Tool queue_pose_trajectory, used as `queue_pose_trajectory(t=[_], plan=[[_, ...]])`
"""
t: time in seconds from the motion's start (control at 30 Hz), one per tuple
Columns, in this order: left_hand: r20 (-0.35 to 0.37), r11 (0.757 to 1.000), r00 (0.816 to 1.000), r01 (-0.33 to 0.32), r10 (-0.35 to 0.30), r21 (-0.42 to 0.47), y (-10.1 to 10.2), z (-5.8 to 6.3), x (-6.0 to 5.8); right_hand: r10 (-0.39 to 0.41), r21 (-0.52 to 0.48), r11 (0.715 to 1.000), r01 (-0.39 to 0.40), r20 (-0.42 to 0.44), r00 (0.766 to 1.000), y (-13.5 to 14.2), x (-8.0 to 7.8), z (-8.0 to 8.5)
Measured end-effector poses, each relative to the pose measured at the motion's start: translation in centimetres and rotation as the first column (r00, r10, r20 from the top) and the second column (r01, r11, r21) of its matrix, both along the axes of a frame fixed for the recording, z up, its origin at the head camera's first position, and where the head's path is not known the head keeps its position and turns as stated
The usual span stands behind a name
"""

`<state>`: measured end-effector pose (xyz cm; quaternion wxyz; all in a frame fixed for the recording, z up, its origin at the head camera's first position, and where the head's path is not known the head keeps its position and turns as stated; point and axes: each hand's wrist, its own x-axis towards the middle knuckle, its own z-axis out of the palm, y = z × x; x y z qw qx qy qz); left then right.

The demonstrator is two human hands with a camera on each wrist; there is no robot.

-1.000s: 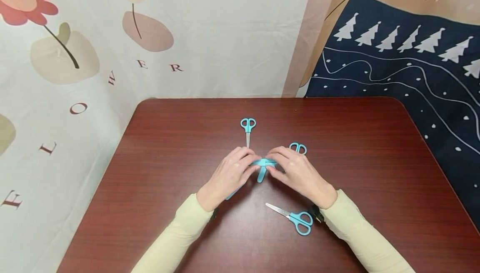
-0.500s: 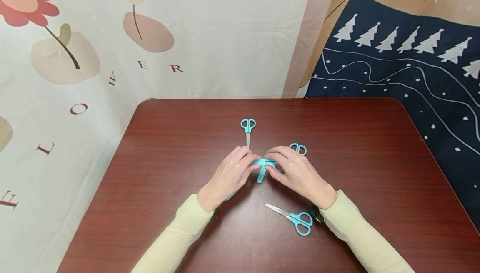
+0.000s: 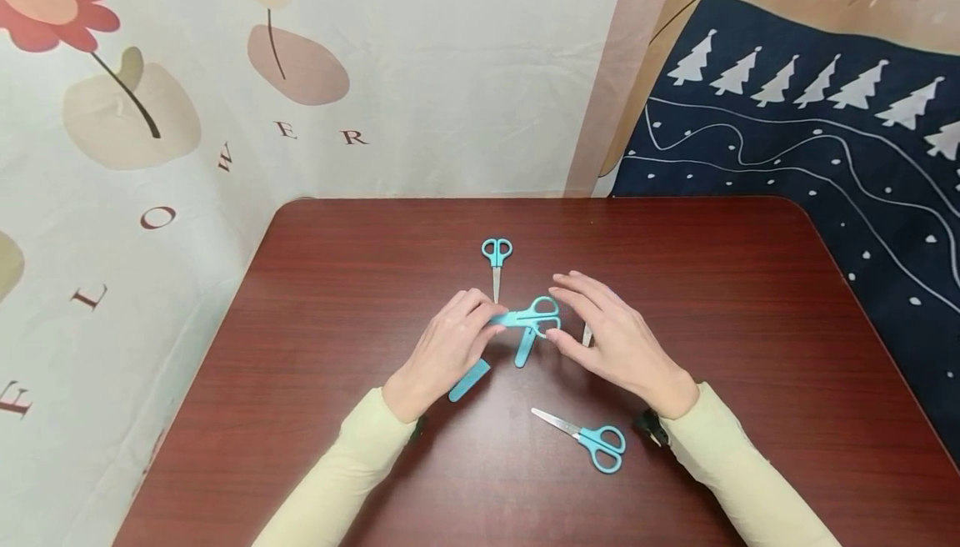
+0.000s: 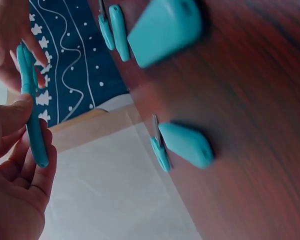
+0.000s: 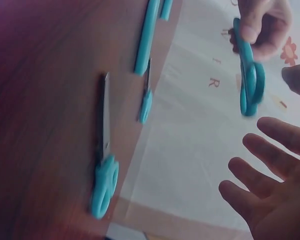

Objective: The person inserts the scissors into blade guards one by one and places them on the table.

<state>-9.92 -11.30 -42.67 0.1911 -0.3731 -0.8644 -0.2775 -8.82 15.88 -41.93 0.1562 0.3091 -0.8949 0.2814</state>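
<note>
My left hand (image 3: 444, 348) pinches a pair of blue-handled scissors (image 3: 542, 318) by the light-blue sheath (image 4: 37, 137) that covers its blades. The finger loops point right, toward my right hand (image 3: 622, 348). That hand is spread with nothing in it, its fingertips just off the loops. A blue sheath (image 3: 525, 348) lies under the held scissors, and a second sheath (image 3: 469, 380) lies beside my left wrist. Bare scissors (image 3: 587, 335) lie behind my right hand, which hides their handles in the head view.
Uncovered scissors (image 3: 497, 263) lie farther back on the brown table (image 3: 360, 247), blades toward me. Another uncovered pair (image 3: 600, 447) lies nearer, blades pointing left. In the left wrist view a third loose sheath (image 4: 121, 32) shows. Printed cloths hang behind the table.
My right hand has let go of the sheathed scissors and drawn back to the right, fingers spread. My left hand has shifted slightly left with them, uncovering more of the loops and the nearby sheath.
</note>
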Motion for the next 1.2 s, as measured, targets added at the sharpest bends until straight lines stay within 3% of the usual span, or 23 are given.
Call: queue_pose_trajectory(t=[0.17,0.43,0.77,1.2], plan=[[0.010,1.000,1.000,-0.018,0.018,0.016,-1.4,-0.1,-0.5,-0.056,0.024,0.998,0.054,0.065,0.996,1.6,0.0,0.1],[0.054,0.998,0.996,-0.065,0.064,0.006,-4.5,0.3,-2.1,-0.098,0.075,0.993,0.093,0.070,0.993,3.9,0.0,-0.4],[0.141,0.988,0.978,-0.147,0.151,-0.036,-7.8,0.5,-5.7,-0.181,0.136,0.977,0.164,0.126,0.975,6.0,0.2,-0.6],[0.310,0.986,0.936,-0.154,0.167,-0.066,-10.2,-1.2,-10.6,-0.200,0.157,0.971,0.180,0.124,0.972,7.2,0.5,-0.8]])
